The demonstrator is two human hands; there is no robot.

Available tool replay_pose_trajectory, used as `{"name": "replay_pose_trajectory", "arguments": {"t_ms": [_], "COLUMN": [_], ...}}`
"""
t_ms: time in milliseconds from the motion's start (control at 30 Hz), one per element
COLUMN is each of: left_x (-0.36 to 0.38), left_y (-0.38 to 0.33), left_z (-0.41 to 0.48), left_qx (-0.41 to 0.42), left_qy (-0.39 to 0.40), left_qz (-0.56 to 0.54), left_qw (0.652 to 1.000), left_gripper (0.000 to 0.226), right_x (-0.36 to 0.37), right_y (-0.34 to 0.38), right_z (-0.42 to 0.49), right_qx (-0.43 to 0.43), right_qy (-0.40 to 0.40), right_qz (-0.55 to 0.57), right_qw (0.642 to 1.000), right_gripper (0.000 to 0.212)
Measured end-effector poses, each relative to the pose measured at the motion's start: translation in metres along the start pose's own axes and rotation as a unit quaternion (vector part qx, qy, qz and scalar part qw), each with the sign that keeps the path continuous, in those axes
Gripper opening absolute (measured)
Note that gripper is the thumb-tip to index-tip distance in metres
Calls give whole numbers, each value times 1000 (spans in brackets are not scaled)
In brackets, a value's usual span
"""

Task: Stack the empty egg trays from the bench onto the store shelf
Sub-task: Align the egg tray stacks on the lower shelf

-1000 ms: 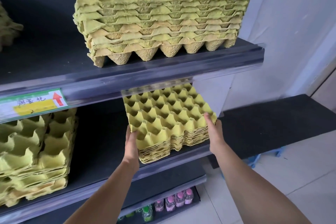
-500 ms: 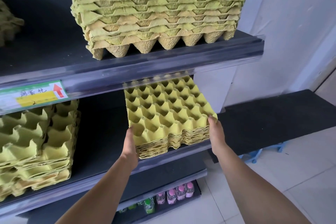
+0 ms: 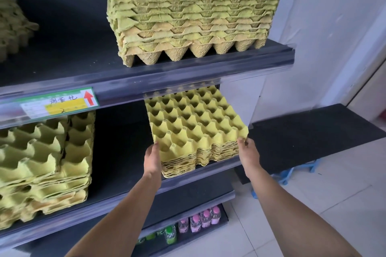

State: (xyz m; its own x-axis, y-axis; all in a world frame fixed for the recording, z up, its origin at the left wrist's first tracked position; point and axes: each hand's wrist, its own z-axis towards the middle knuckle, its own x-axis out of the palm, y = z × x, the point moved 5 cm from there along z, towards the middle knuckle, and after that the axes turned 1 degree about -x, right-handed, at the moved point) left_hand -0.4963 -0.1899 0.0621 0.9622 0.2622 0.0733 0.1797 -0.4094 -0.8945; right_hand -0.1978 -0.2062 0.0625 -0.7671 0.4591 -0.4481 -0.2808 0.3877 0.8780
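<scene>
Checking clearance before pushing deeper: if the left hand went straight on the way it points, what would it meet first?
Nothing close: the left hand lies along the left side of the tray stack, pointing into the bare gap on the middle shelf. Probably the shelf's dark back, though depth is unclear.

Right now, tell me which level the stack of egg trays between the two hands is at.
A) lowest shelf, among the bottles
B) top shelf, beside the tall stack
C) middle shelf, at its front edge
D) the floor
C: the stack of egg trays lies at the front edge of the middle shelf, with the left hand and right hand at its near sides.
</scene>
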Motion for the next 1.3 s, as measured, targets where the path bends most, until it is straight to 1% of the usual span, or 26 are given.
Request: {"name": "replay_pose_trajectory", "arguments": {"t_ms": [133,200,267,367,433,567,800,867,933,1000,1067,1100,1167,1200,1233,1267,1300], "left_x": [-9,-18,-27,-46,-58,-101,-194,-229,-261,-301,-339,-354,-384,-397,-406,-410,-413], "left_y": [-10,-18,-27,-33,-34,-36,-54,-64,-74,-87,-100,-104,-115,-121,-126,-130,-136], "left_z": [-21,-33,-46,-73,-91,-126,-153,-153,-148,-139,-125,-119,-104,-96,-89,-84,-79], "left_qx": [75,118,160,196,213,225,231,247,267,296,315,313,305,308,313,323,342], "left_qy": [-21,-35,-39,-46,-51,-83,-127,-141,-148,-159,-175,-180,-184,-185,-183,-178,-170], "left_qz": [77,119,173,242,276,306,353,359,380,419,492,535,609,635,658,680,699], "left_qw": [994,985,971,949,936,921,898,889,873,843,792,764,709,684,660,634,605], "left_gripper": [39,36,34,25,20,14,13,14,18,21,28,33,46,51,55,58,59], "right_x": [-13,-16,-14,-3,7,40,112,140,167,199,231,244,267,276,283,289,298], "right_y": [14,27,41,57,66,90,137,151,164,179,195,201,215,223,229,232,234], "right_z": [-18,-31,-46,-74,-93,-147,-240,-267,-288,-311,-330,-336,-343,-344,-344,-343,-342], "right_qx": [-69,-107,-159,-249,-310,-412,-531,-563,-589,-611,-619,-616,-592,-578,-565,-558,-553], "right_qy": [-52,-74,-75,-37,-7,80,184,204,215,218,215,207,165,136,113,107,118], "right_qz": [-133,-185,-220,-259,-266,-260,-240,-252,-266,-278,-300,-315,-338,-347,-362,-384,-409], "right_qw": [987,974,960,933,913,870,792,761,732,708,693,692,712,726,733,728,717], "right_gripper": [50,48,43,35,29,24,29,30,32,36,42,45,51,55,59,64,67]}}
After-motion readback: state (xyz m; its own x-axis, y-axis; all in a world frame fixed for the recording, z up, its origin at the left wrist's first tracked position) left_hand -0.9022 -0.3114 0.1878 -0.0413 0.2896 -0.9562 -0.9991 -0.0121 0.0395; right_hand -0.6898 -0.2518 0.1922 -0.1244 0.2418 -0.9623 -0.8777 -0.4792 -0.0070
